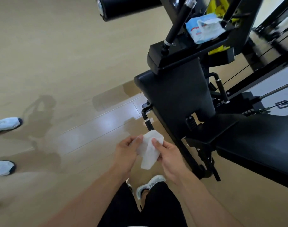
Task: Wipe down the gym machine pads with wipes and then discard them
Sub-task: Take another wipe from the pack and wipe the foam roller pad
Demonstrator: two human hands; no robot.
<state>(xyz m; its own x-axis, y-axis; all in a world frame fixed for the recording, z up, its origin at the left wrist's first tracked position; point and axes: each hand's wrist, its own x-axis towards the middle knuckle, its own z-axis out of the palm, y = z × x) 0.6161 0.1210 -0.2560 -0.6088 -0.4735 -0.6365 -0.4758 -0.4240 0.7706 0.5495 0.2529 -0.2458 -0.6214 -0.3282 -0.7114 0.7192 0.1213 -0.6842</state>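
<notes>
Head view, one wipe [149,151] pinched by left hand [126,154] and right hand [170,157] fingers, one wipes pack [205,28]

Soft daylight glares off the floor [97,126], shadows fall leftward, and the bowed edges look perhaps motion-blurred.

Open floor [66,63] is left free ahead and to the left. The right is blocked by the back pad [177,94], the seat pad [261,145] and the frame, with a handle bar [147,119] jutting leftward.
</notes>
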